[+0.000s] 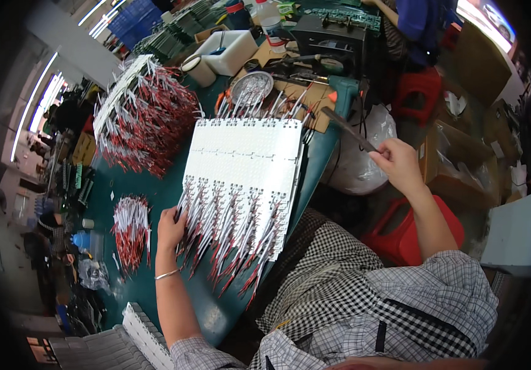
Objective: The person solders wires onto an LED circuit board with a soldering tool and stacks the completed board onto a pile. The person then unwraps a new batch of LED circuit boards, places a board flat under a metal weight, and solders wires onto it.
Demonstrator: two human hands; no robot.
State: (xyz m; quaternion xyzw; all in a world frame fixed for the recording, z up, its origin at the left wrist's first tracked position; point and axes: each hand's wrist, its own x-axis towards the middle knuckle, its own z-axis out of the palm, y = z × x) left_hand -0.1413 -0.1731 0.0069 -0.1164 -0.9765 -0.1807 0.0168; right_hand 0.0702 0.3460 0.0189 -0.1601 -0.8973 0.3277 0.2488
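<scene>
A stack of white circuit board panels (244, 145) lies on the green table in front of me, with red and white wires (231, 219) fanning from its near edge. My left hand (171, 229) is closed beside the panel's near left corner, next to the wires. A small dark bit shows at its fingertips, but I cannot make out what it is. Off to the right, my right hand (398, 163) grips the end of a flat dark strip (349, 128), held in the air and pointing up and left, apart from the panels.
A big pile of wired white panels (145, 114) stands at the far left, with a bundle of wires (131, 231) nearer. Behind lie a metal dish (252, 88), a white bin (231, 52) and a black box (330, 37). Red stools (416, 92) and cartons (463, 163) stand right.
</scene>
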